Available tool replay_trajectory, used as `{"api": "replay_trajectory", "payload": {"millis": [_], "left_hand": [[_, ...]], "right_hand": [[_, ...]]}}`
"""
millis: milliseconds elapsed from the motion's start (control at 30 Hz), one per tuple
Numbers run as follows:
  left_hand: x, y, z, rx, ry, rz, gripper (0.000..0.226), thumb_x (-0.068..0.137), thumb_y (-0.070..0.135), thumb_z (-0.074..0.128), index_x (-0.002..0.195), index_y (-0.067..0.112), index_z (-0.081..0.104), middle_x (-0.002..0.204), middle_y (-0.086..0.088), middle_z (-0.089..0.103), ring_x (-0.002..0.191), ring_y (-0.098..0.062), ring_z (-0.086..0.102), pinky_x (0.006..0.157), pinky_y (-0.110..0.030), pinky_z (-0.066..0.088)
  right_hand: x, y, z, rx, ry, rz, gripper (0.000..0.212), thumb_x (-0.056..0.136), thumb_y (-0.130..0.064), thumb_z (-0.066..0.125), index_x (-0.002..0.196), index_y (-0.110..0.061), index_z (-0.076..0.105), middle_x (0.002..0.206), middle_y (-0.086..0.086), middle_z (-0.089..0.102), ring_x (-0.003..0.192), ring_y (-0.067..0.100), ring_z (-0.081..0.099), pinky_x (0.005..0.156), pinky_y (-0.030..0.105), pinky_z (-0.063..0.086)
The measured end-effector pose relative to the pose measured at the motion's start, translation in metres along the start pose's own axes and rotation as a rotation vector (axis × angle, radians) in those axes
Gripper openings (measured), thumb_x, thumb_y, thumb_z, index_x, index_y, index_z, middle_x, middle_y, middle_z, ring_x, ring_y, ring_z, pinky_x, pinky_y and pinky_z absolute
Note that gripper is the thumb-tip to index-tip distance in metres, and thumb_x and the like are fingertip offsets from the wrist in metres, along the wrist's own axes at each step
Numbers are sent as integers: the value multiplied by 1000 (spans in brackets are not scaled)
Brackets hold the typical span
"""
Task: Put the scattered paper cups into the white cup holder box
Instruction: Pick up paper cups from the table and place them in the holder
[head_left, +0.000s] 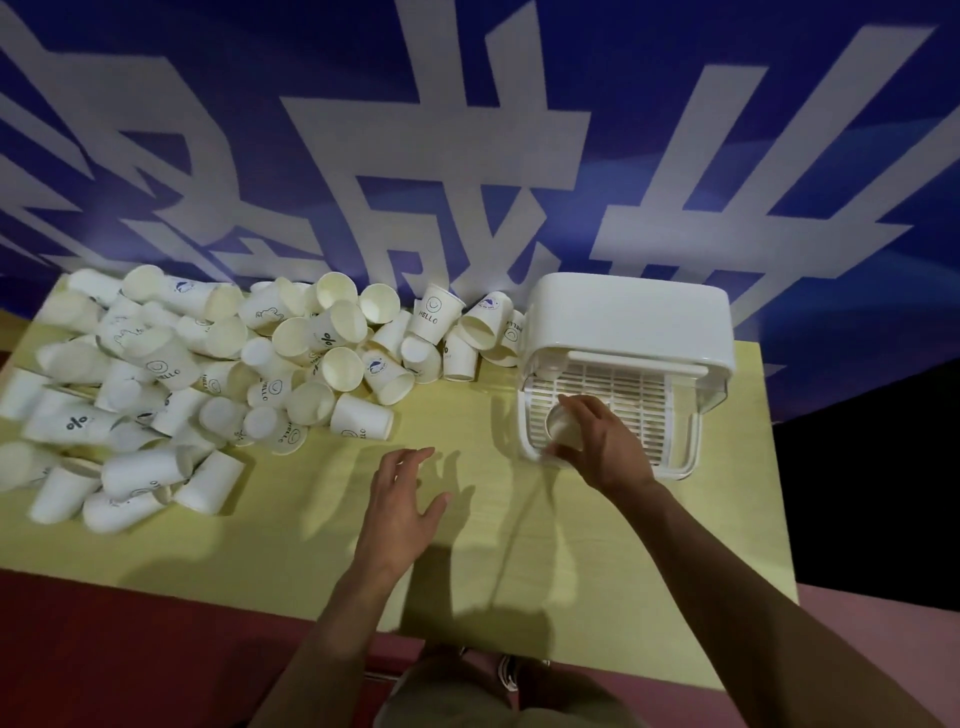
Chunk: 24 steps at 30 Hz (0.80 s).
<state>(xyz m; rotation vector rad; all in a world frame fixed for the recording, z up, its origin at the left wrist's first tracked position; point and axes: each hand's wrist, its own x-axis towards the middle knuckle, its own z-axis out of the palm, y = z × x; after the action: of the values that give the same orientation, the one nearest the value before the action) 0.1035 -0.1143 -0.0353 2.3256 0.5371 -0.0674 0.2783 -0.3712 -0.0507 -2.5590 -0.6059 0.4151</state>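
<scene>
The yellow surface (291, 545) carries everything, and I take the white cup holder box (631, 322) as my marker: it stands at the far right, its slatted tray (618, 400) drawn out toward me. To the left of the box sprawls the heap of paper cups (208, 364), most lying on their sides, some stacked or mouth-up, the nearest ones just beside its left wall. I judge them very light and thin-walled, easy to crush and apt to roll, so the sensible hold is a loose grip around the wall or near the stiffer rolled rim, not a squeeze mid-body. My right arm reaches forward over the box's tray, and my right hand (602, 441) curls around one paper cup (561, 428) at the tray's near-left corner; I cannot tell whether the cup already touches the slats. My left hand (402, 506) hovers low in front of the box and to its left, fingers spread wide and pointing toward the heap, holding nothing.
</scene>
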Motion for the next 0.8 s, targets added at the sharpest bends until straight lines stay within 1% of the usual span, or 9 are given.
{"api": "replay_trajectory", "payload": {"millis": [67, 167, 300, 433, 533, 600, 667, 767, 800], "left_hand": [[3, -5, -7, -6, -13, 3, 59, 88, 26, 78, 141, 25, 53, 134, 4, 44, 111, -1, 42, 95, -18, 37], [10, -16, -18, -11, -30, 11, 58, 88, 26, 78, 140, 25, 54, 134, 4, 44, 110, -3, 42, 96, -21, 38], [22, -40, -38, -13, -26, -4, 59, 87, 27, 78, 139, 27, 53, 138, 3, 43, 126, -14, 43, 101, -27, 41], [34, -70, -62, -10, 10, -41, 59, 85, 27, 80, 138, 25, 54, 138, 1, 43, 128, -21, 45, 103, -40, 49], [43, -93, -77, -20, 1, -94, 61, 85, 26, 80, 140, 24, 52, 140, -2, 41, 130, -25, 45, 105, -45, 49], [49, -108, -81, -36, -41, -117, 63, 87, 26, 78, 142, 23, 49, 143, -5, 38, 128, -24, 45, 107, -43, 47], [55, -121, -83, -38, -90, -109, 64, 89, 29, 76, 145, 24, 46, 146, -5, 33, 129, -24, 44, 106, -38, 44], [63, -137, -81, -60, -154, -39, 63, 90, 37, 72, 146, 27, 43, 150, 2, 24, 132, -20, 41, 106, -31, 42], [65, -141, -80, -77, -174, -10, 63, 91, 40, 71, 145, 28, 43, 150, 6, 23, 132, -18, 41, 106, -32, 43]], "right_hand": [[-3, -5, 1, -7, 24, 24, 85, 77, -42, 88, 149, -16, 49, 146, 10, 53, 127, 36, 56, 96, 50, 55], [-10, -16, 0, -19, 135, -13, 81, 77, -37, 88, 146, -12, 52, 144, 15, 52, 129, 39, 51, 103, 53, 50], [-16, -58, 3, -52, 227, -98, 66, 85, -35, 81, 141, -10, 56, 139, 12, 54, 126, 34, 49, 104, 47, 47], [-7, -112, 30, -25, 198, -162, 61, 90, -41, 76, 141, -14, 55, 138, 9, 54, 125, 31, 50, 103, 42, 47], [15, -145, 59, -6, 147, -134, 63, 90, -44, 75, 141, -15, 53, 138, 9, 54, 125, 32, 52, 102, 44, 50], [34, -164, 77, 1, 117, -91, 64, 90, -45, 74, 142, -14, 52, 137, 11, 54, 123, 34, 53, 98, 49, 51], [53, -180, 91, 3, 96, -45, 65, 89, -43, 75, 142, -13, 51, 136, 13, 54, 121, 36, 53, 96, 50, 52], [80, -196, 109, 27, 87, -1, 64, 90, -37, 75, 143, -12, 49, 136, 16, 52, 119, 38, 53, 92, 50, 53], [89, -200, 114, 42, 79, 17, 64, 91, -36, 74, 144, -13, 49, 137, 17, 51, 120, 39, 52, 92, 51, 54]]}}
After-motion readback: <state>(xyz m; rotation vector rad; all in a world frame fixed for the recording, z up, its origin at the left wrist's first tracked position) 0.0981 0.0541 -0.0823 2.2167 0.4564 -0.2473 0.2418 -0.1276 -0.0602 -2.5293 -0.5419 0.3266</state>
